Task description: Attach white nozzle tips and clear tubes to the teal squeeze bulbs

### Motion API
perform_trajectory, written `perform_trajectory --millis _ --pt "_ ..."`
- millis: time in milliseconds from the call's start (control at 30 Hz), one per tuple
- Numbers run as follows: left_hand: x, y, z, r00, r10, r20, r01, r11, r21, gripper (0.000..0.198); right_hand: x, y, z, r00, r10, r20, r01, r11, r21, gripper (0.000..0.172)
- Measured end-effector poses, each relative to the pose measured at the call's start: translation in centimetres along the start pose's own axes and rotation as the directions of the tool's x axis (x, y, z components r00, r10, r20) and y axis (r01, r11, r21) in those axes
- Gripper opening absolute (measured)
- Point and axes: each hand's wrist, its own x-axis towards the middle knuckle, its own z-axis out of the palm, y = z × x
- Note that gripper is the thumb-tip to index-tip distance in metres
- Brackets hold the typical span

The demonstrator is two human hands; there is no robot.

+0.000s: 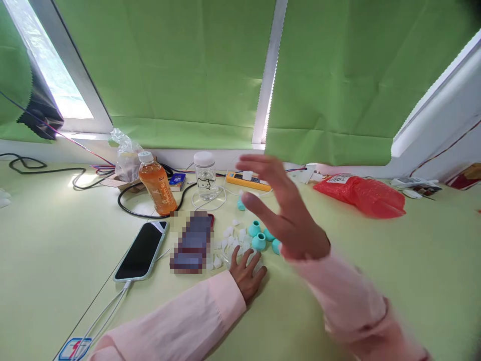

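Note:
My left hand (pixel 248 273) rests low over the table with its fingers spread, its fingertips at a clear, shiny item I cannot make out among a scatter of small translucent white pieces (pixel 228 232). Above the table, my right hand (pixel 287 213) is raised and slightly blurred, thumb and fingers apart with nothing between them. Several small turquoise pots with narrow necks (pixel 259 241) stand by the white pieces, some partly behind my right hand. Farther back lies another small turquoise thing (pixel 241 203).
Left of the pieces lie a pixelated phone-like object (pixel 192 243) and a phone (pixel 142 250) with a white cable. Behind are an orange drink bottle (pixel 158 184), a clear jar (pixel 205 178) and a yellow power strip (pixel 236 179). A red plastic package (pixel 361 195) lies right.

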Motion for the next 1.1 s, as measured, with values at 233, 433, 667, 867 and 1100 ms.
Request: perform_trajectory --millis 233,433,667,867,1100 --pt "0.3 0.0 -0.2 0.989 0.054 -0.136 -0.047 0.998 0.052 0.011 6.9 7.8 3.1 0.592 0.378 0.712 -0.093 0.909 -0.406 0.039" --pt "0.4 0.0 -0.4 0.987 0.055 -0.150 -0.045 0.997 0.067 0.010 5.6 13.0 9.0 0.402 0.529 0.747 -0.114 0.839 -0.532 0.025" --pt "0.3 0.0 -0.3 0.986 0.056 -0.158 -0.047 0.997 0.062 0.010 4.6 14.3 10.2 0.423 0.574 0.701 -0.120 0.802 -0.584 0.025" --pt "0.1 -0.2 -0.4 0.992 0.045 -0.116 -0.045 0.999 -0.003 0.014 4.5 12.7 8.0 0.603 0.542 0.586 -0.132 0.791 -0.597 0.026" --pt "1.8 -1.3 -4.6 0.975 -0.216 -0.052 0.172 0.881 -0.440 0.022 1.0 6.2 2.9 0.862 0.317 0.396 -0.083 0.859 -0.506 0.037"
